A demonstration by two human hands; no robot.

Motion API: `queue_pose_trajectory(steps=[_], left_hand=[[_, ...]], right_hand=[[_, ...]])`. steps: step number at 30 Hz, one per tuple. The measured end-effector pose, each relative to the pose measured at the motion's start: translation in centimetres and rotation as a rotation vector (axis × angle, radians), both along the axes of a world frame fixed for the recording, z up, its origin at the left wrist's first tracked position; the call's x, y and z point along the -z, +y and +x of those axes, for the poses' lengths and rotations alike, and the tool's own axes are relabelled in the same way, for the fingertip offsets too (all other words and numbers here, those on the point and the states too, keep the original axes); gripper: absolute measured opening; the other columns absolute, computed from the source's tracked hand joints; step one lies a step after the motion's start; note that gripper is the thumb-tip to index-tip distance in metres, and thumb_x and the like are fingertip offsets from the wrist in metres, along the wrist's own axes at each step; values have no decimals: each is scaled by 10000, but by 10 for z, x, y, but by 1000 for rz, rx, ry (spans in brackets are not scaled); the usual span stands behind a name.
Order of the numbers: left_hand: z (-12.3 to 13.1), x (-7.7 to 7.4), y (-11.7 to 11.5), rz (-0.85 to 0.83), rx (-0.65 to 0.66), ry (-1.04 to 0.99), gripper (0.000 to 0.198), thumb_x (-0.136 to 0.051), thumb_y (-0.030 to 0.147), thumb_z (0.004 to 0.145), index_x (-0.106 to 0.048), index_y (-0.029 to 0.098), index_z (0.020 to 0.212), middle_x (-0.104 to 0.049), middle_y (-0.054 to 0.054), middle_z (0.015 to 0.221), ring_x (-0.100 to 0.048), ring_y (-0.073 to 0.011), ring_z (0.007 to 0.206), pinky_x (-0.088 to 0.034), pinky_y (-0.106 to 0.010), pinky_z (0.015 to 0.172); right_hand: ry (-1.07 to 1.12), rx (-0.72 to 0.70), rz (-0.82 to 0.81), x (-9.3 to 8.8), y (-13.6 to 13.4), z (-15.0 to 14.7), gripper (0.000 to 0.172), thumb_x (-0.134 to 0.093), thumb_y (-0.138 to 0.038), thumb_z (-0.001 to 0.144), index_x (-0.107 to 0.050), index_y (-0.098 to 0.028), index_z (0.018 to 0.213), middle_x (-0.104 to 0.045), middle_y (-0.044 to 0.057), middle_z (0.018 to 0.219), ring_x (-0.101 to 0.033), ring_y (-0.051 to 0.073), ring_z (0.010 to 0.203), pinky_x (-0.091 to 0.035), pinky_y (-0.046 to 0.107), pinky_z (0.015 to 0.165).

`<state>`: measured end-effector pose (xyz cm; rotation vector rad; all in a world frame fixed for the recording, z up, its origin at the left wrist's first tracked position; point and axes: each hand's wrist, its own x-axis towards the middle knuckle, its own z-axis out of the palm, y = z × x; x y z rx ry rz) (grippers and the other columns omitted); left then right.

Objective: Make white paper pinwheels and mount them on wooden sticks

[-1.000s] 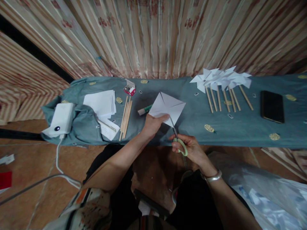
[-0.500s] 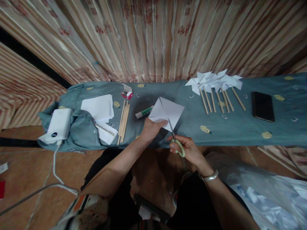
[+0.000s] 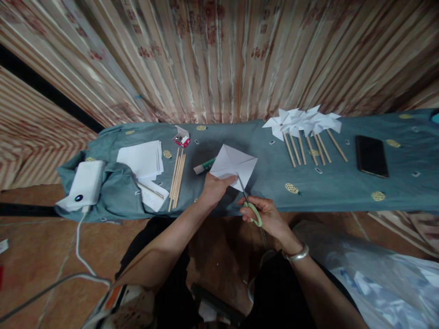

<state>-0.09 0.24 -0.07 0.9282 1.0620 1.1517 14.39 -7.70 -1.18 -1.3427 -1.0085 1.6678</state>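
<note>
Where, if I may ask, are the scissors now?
In the head view, the green-handled scissors are just right of centre, in the right hand, blades at the white paper square.

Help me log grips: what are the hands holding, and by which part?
The left hand pinches the white paper square by its near left edge, thumb on top; the right hand holds the scissors by the pale green handle.

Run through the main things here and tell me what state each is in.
Paper square: partly slit, in the left hand
Scissors: in the right hand, at the paper square
Pinwheels: assembled, lying overlapped
Wooden sticks: bare, lying together
Small box: open
Phone: screen dark
White device: cable plugged in
</note>
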Motion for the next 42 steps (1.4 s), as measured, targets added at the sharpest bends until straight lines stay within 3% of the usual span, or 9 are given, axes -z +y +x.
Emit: queue_pose_trajectory(steps=[10,16,31,38,42], left_hand=[[-2,3,-2,-37,-20,54,376,-795,179,521,-696,136,881,-736,-55,842,-661,-202,772,-526,-362,828],[-3,3,-2,-32,-15,44,312,-798,192,525,-695,133,813,-737,-63,864,-667,-210,815,-523,-356,846],[0,5,-3,-9,-2,7,473,-796,169,542,-697,145,1004,-746,-64,909,-679,-221,844,-519,-380,880],[3,-5,-1,14,-4,-47,499,-779,178,546,-691,139,1036,-747,-73,931,-680,-220,880,-508,-374,898],[4,-5,2,21,-31,-124,476,-773,188,540,-694,142,1007,-747,-79,965,-679,-216,899,-502,-365,905]], right_hand=[[-23,-21,28,4,0,0,400,-828,-502,595,-682,-183,788,-576,-37,543,-502,89,499,-400,211,477],[-21,4,38,6,0,-1,388,-838,-493,588,-679,-186,764,-569,-42,530,-503,87,486,-406,208,462],[-2,33,11,3,2,-3,398,-856,-493,550,-667,-183,712,-542,-54,529,-484,74,466,-386,198,437],[-78,-66,56,-7,-6,4,413,-815,-520,620,-691,-174,809,-610,-23,590,-536,99,528,-422,211,484],[-223,-117,47,-12,-15,18,452,-805,-534,621,-692,-169,862,-601,-29,601,-508,98,518,-379,218,475]])
